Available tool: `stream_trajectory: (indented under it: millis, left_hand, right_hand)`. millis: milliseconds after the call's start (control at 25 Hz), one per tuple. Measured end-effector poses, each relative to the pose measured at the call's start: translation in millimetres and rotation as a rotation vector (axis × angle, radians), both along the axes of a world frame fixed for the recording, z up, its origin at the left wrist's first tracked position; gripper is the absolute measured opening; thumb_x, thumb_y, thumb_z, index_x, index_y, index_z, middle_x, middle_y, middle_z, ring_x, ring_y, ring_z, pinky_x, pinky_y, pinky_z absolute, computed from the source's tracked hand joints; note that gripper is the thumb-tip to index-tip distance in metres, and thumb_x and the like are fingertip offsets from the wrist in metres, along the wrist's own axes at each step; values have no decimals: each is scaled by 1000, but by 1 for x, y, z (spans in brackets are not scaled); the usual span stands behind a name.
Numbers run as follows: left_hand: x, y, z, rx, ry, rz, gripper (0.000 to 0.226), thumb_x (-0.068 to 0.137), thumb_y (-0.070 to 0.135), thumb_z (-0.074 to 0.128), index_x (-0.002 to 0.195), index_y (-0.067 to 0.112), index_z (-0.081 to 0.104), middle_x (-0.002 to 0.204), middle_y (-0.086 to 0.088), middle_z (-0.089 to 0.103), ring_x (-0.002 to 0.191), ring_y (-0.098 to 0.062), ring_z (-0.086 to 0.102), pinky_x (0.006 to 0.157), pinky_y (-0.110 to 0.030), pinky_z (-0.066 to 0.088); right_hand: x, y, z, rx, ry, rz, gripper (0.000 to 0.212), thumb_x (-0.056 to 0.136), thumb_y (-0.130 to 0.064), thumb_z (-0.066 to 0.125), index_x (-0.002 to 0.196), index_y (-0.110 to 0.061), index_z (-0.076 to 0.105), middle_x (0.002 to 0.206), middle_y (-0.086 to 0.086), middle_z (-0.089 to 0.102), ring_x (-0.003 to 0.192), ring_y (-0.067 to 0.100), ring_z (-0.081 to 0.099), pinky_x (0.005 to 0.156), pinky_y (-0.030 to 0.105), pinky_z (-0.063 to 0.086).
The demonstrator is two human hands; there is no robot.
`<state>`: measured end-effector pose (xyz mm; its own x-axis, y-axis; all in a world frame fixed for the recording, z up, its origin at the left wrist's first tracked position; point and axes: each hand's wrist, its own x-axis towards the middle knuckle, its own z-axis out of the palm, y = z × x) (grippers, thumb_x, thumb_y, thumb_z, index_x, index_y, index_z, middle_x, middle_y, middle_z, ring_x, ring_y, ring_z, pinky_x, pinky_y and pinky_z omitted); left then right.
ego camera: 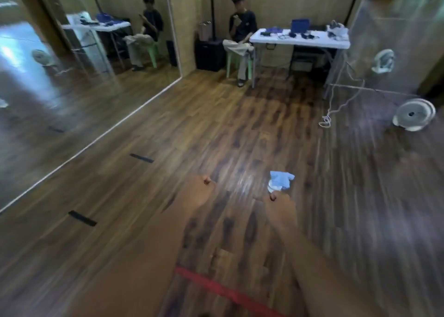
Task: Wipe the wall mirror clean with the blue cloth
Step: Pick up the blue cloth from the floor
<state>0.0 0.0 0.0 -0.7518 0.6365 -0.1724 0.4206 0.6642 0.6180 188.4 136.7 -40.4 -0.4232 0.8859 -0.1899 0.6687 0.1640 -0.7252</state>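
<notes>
Pinching the blue cloth [280, 181] by its lower edge in the right grip [280, 207], thumb on top, with most of the fabric standing bunched and crumpled beyond the knuckles, above the wooden floor [216, 124]. Judging it light, soft and limp: folding and flopping readily, offering no resistance, risking nothing from squeezing or dropping. Judging this small pinch poor for wiping. Probably needing a fresh hold, gathering the fabric into a flat pad under palm and fingers, so as to be pressing a broad face on glass rather than dragging a loose corner.

Holding the left grip [199, 193] just left of the cloth at about the same height, showing only the back of the hand and a thumb tip, with nothing seen in it. Being unable to tell through the blur whether clenched or merely relaxed.

Holding the cloth well apart from the wall mirror [60, 81], far to the cloth's left. Touching no glass, so judging the wiping not yet begun.

Noting black tape marks [141, 158] on the floor left of the cloth and a red tape line [228, 290] nearer than the cloth. Seeing, far beyond the cloth, a seated person [240, 28] beside a white table [300, 43], and, far to the cloth's right, a white fan [413, 115] on the floor with a white cord [332, 107] near it.
</notes>
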Motion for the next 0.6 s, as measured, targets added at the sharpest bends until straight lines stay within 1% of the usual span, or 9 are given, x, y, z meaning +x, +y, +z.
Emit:
stream_trajectory:
  millis: [80,120,200,240,280,320,400,520,600]
  left_hand:
    - [-5,34,-15,23,-40,-38,23,94,20,58,78,10,71,76,-10,72,70,-21,65,64,-28,47]
    - [-9,51,-24,17,-70,-53,23,92,24,58,77,11,70,75,-9,72,69,-22,66,66,-28,51]
    - [-14,85,-38,-12,-131,-95,25,86,33,54,75,16,68,72,-4,71,70,-23,67,73,-38,57]
    - [-15,101,-43,-21,-156,-109,25,87,33,53,76,16,68,72,-3,71,70,-22,67,75,-41,57]
    - [-22,120,-50,-18,-183,-124,25,91,31,54,78,15,68,73,-3,71,70,-20,67,74,-39,57]
    - [-28,137,-54,-32,-201,-135,26,94,29,54,80,13,69,74,-3,71,67,-17,66,69,-34,55]
    - [-48,173,-69,-76,-203,-164,28,95,33,56,76,18,69,68,2,70,62,-12,63,63,-29,52]
    - [-84,227,-96,-120,-243,-205,28,91,40,56,71,25,68,60,9,68,61,-13,67,70,-34,58]
    - [-102,262,-107,-129,-272,-212,26,94,35,58,74,20,69,63,8,69,60,-12,66,71,-32,56]
  right_hand:
    - [2,24,-11,-17,23,-74,40,97,-25,52,59,-15,43,66,1,54,75,28,55,67,32,37]
    - [3,36,-16,-27,9,-107,40,97,-25,52,59,-14,44,64,-1,53,74,27,55,65,32,36]
    - [0,58,-21,-62,-9,-159,42,98,-26,51,60,-11,43,63,-1,53,68,23,52,58,33,32]
    - [-4,72,-26,-80,-9,-185,42,98,-27,52,60,-11,42,63,0,53,65,21,51,54,33,32]
    - [-10,88,-33,-86,0,-214,43,99,-27,52,60,-12,41,62,0,53,63,20,51,51,31,33]
    - [-17,102,-36,-104,3,-243,43,99,-27,53,60,-13,39,61,0,52,60,18,49,52,29,34]
    - [-32,133,-49,-155,-1,-296,43,99,-26,54,60,-14,39,60,0,50,60,17,49,56,32,36]
    - [-54,177,-65,-236,-5,-391,37,97,-23,53,62,-15,46,62,-2,53,65,16,51,61,31,39]
    - [-66,206,-72,-273,-3,-411,30,98,-24,54,69,-14,55,68,-3,59,67,13,54,61,30,43]
